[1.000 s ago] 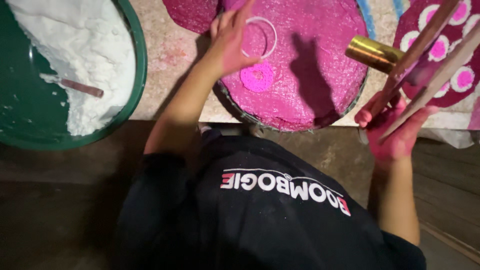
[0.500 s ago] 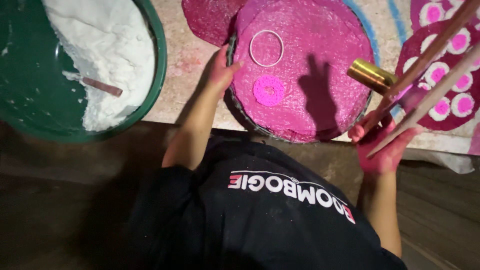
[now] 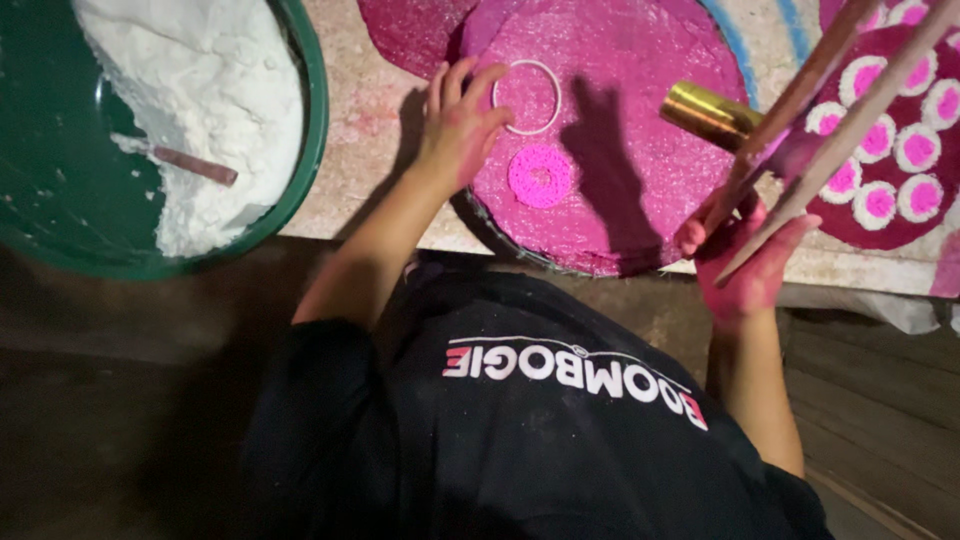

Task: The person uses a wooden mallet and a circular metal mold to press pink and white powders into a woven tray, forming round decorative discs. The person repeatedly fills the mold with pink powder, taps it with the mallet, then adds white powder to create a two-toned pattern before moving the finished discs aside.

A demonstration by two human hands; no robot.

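Left hand (image 3: 462, 128): grip loose, fingers spread, resting on edge of round pink powder disc (image 3: 640, 160), fingertips just beside white ring (image 3: 528, 97). Small bright pink rosette (image 3: 540, 177) near ring, on disc. Right hand (image 3: 750, 265): powder-stained, closed on two wooden sticks (image 3: 830, 120). Brass tube (image 3: 708, 114) beside sticks. Green basin (image 3: 300, 150) of white powder (image 3: 210, 90) at left on surface

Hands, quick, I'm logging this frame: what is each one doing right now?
Left hand: open, fingers spread, resting by the white ring on the pink powder.
Right hand: closed on two wooden sticks.
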